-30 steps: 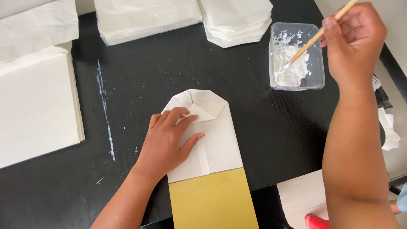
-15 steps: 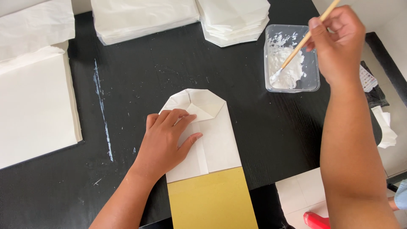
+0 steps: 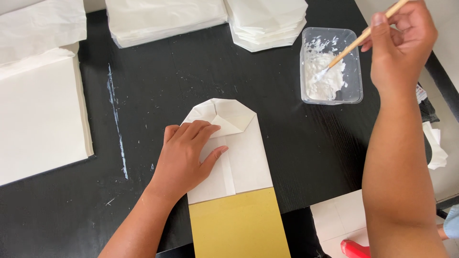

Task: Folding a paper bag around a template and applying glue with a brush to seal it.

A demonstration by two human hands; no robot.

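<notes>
My left hand (image 3: 187, 155) lies flat, fingers spread, on a folded white paper bag (image 3: 241, 153) in the middle of the black table (image 3: 158, 91). The bag's far end is folded into a pointed flap; a yellow board (image 3: 239, 224) sticks out of its near end. My right hand (image 3: 401, 45) grips a thin wooden stick (image 3: 356, 40), whose tip dips into white paste in a clear plastic tub (image 3: 331, 67) at the upper right.
Stacks of white paper sheets (image 3: 165, 19) and folded bags (image 3: 267, 21) lie along the far edge. A large white sheet pile (image 3: 40, 110) fills the left side. A white paste streak (image 3: 117, 124) marks the table. Floor tiles and a red object (image 3: 354, 248) show at the lower right.
My right hand has shifted slightly up and left with the stick, which stays in the paste tub. My left hand has stayed pressed on the bag.
</notes>
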